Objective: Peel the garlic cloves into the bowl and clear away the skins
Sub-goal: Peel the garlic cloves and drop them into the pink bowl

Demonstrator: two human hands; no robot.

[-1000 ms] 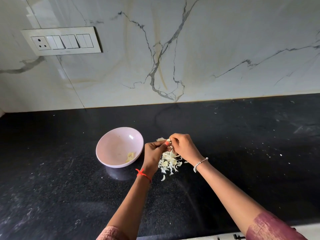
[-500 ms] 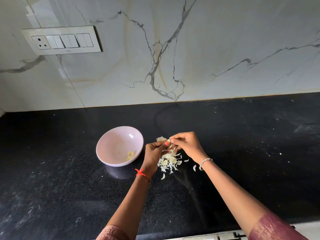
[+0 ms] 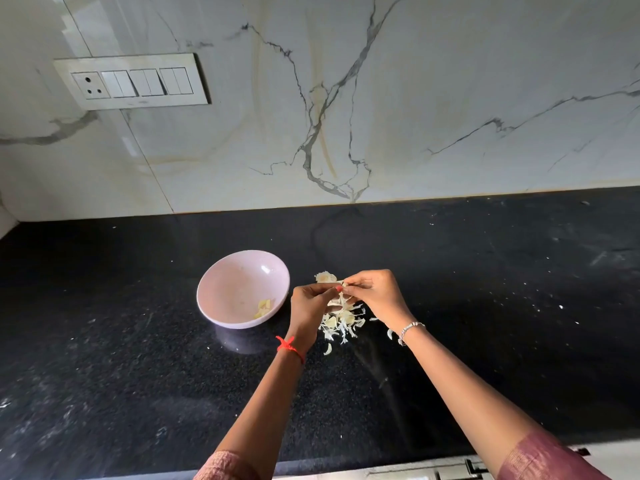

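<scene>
A switch panel point(image 3: 131, 81) sits on the veined marble wall point(image 3: 450, 81) above a speckled black countertop point(image 3: 104, 375).

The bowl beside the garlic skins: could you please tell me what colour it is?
The bowl is plain pale pink, clearest in the head view.

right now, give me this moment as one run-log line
phase: peeling | left hand: pinches garlic | right hand: pinches same garlic | bowl: few peeled cloves | skins: piled on counter below hands
</scene>
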